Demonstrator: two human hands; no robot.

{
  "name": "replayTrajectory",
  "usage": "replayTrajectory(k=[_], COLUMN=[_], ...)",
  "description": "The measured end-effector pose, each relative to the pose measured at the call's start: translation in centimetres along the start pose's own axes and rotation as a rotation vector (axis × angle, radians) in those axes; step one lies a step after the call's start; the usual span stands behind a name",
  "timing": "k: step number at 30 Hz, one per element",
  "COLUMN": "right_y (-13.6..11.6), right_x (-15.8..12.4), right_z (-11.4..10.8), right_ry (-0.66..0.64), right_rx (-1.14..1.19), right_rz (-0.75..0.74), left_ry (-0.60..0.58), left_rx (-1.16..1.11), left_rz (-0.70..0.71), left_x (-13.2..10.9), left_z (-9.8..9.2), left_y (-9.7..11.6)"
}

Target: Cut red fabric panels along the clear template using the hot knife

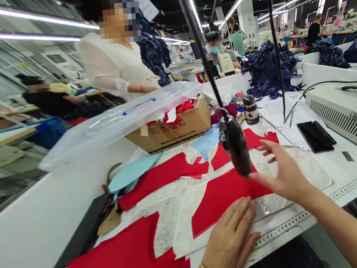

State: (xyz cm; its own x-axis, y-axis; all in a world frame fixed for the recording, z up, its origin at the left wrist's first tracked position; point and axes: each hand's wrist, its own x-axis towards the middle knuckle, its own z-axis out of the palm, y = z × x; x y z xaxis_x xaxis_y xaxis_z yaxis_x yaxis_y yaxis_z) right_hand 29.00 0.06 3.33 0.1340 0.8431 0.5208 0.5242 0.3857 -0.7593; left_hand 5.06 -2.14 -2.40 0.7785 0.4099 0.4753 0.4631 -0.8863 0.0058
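Observation:
My left hand (233, 237) lies flat with fingers stretched on the lower edge of a red fabric piece (220, 201). My right hand (284, 170) is raised just right of a black pen-like power tool (236, 147), its thumb and fingers apart and nothing between them. The tool hangs from above on a dark rod, its thin tip down at the red piece; whether it touches the cloth I cannot tell. Beneath the piece is a pale pattern board (166, 227). More red pieces lie around, among them a long strip (166, 176) and a large one (123, 259).
A cardboard box (172, 132) of scraps stands behind, under a clear plastic lid (127, 117). Nearby are a dark jar (251, 110), a phone (314, 136) and a beige power box (347, 111). A tape measure (283, 227) runs along the front edge. A person stands beyond the table.

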Motion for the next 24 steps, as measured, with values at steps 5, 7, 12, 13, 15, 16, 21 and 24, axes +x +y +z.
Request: replayTrajectory(k=[5,7,12,13,15,16,21,24], right_y=[-2.9,-3.4,-2.7,-2.3,-1.6,-1.3,-0.4,-0.4], right_x=[2.5,2.8,2.4,2.3,2.1,2.0,1.3,1.2], right_z=[5.7,6.1,2.2,1.0,-1.1,-1.9,-3.9,-3.9], right_ry=[0.019,0.061,0.218,0.247,0.282,0.295,0.315,0.312], right_rx=[0.165,0.215,0.18,0.153,0.114,0.106,0.113,0.109], right_rz=[-0.09,-0.079,-0.052,-0.042,-0.03,-0.023,0.008,0.017], left_ry=[-0.132,-0.187,-0.245,-0.247,-0.244,-0.24,-0.22,-0.221], left_rx=[-0.227,-0.305,-0.245,-0.216,-0.181,-0.177,-0.221,-0.221], left_rz=[0.049,0.071,0.151,0.164,0.177,0.175,0.144,0.149], left_x=[2.9,3.9,5.4,5.5,5.5,5.5,5.3,5.4], left_z=[1.8,2.2,3.0,3.1,3.4,3.6,3.9,3.9], left_y=[2.2,2.8,3.1,3.0,2.8,2.7,2.5,2.5])
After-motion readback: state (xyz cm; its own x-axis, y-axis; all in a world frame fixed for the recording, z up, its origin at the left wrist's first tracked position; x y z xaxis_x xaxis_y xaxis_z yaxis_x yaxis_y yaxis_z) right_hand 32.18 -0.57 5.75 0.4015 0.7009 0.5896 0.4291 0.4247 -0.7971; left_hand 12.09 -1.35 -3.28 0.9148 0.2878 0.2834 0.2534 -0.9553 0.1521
